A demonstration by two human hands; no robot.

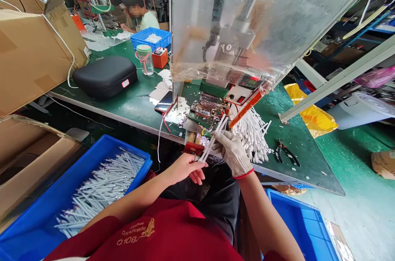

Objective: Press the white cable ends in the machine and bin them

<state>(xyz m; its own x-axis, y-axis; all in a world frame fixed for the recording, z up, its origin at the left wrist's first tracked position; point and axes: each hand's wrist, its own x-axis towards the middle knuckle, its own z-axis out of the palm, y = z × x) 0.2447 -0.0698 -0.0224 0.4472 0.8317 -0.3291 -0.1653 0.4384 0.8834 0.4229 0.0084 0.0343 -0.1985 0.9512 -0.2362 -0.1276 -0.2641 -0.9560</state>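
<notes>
Two or so thin white strips (212,139) slant between my hands in front of a bench machine. My bare left hand (188,167) pinches their lower ends between thumb and fingers. Higher up, my right hand (233,150), in a white knit glove with a red cuff, closes its fingers on the same strips. Just beyond lies the machine's metal work area (207,105), with wires and scraps around it. A heap of similar white strips (251,133) rests on the bench right beside my gloved hand. Whether the strips are joined cannot be made out.
A clear shield (197,14) hangs over the machine. Cutting pliers (286,153) lie at the right. Left of me, a blue bin (105,182) holds many white strips. A black case (105,76), a jar (144,59) and a cardboard box (37,55) stand leftward. A person (138,10) sits beyond.
</notes>
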